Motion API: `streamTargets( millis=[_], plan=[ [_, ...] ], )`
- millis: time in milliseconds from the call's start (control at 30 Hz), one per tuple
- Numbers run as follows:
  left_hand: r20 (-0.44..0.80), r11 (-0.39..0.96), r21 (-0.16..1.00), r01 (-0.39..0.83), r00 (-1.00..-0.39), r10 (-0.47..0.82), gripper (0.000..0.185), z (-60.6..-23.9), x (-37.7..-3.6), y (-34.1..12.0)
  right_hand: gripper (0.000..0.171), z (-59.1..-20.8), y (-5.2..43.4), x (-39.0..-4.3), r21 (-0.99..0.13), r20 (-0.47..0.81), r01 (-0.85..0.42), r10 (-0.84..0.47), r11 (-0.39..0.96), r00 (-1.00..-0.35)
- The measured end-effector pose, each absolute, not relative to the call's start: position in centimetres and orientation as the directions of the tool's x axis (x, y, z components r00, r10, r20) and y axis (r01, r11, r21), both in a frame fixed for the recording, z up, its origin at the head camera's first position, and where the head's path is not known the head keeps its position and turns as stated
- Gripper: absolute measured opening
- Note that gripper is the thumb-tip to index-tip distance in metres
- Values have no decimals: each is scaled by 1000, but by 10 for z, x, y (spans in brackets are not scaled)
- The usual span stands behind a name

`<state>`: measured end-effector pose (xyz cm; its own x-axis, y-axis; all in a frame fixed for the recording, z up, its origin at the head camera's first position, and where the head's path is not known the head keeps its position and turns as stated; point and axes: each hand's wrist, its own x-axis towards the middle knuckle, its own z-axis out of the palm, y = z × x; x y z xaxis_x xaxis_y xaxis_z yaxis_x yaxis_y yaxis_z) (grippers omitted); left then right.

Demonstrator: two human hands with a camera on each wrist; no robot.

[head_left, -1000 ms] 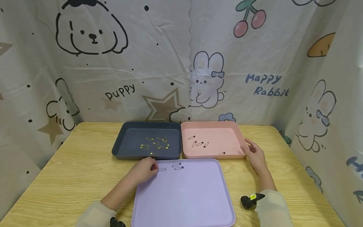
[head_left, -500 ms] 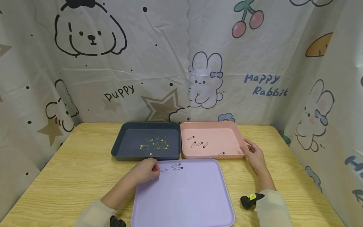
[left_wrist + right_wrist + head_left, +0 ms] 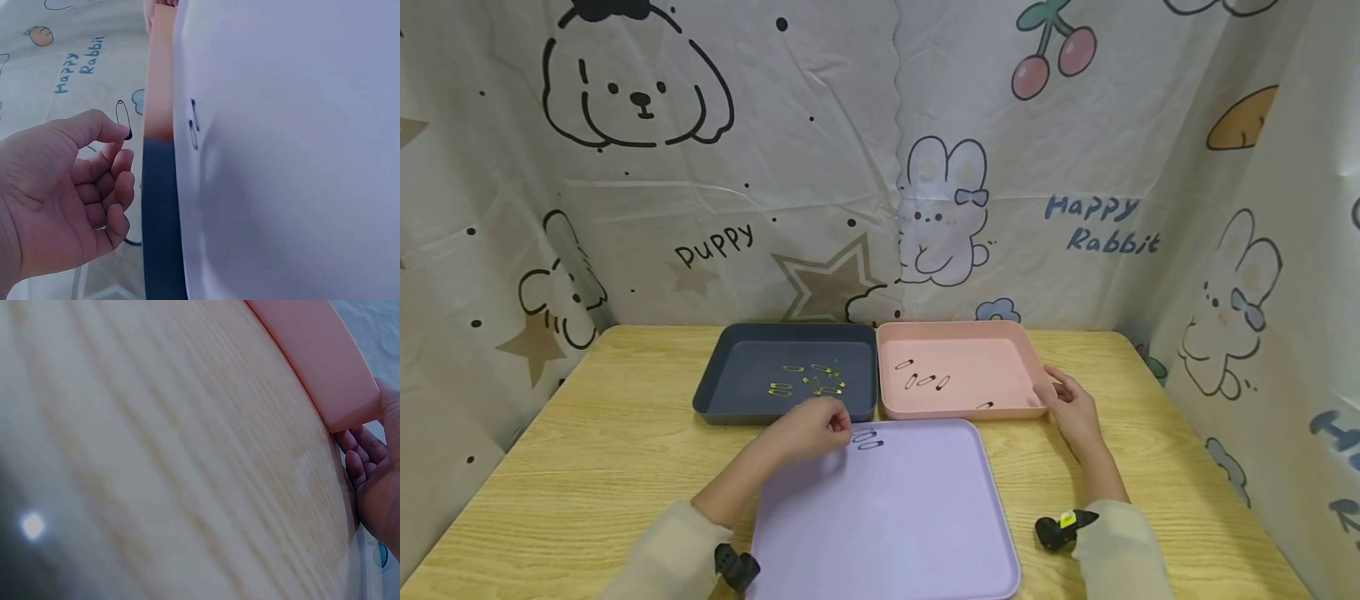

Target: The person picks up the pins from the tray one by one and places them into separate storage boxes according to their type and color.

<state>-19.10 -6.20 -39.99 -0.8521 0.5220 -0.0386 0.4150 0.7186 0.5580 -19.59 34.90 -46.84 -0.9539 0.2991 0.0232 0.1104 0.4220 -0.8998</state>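
Observation:
My left hand [image 3: 811,429] is over the far left part of the lavender tray [image 3: 887,517], near the dark grey tray's front edge. In the left wrist view its thumb and forefinger pinch a black-headed safety pin [image 3: 127,119] by the head, the loop pointing up; the other fingers are loosely curled. Two similar safety pins [image 3: 194,134] lie by the lavender tray's far rim. My right hand [image 3: 1075,412] grips the right side of the pink tray [image 3: 992,367], thumb at the rim and fingers outside and below the corner. Several dark-headed safety pins [image 3: 927,380] lie in that tray.
Beside the pink tray on the left stands the dark grey tray [image 3: 718,379], with several yellow safety pins [image 3: 781,387] in it. All three trays are on a wooden table [image 3: 602,467]. A printed curtain [image 3: 820,167] hangs behind and at both sides.
My left hand has risen from the lavender tray and shifted right and away, carrying the safety pin it was at. The right hand stays at the pink tray.

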Motion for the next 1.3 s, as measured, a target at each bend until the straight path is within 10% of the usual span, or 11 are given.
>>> streamTargets(
  millis=[1300],
  plan=[
    [-55, 592, 738, 325, -845, 532, 5, -396, -235, 44, 56, -470, 348, -197, -903, 41, 101, 317, 417, -947]
  ],
)
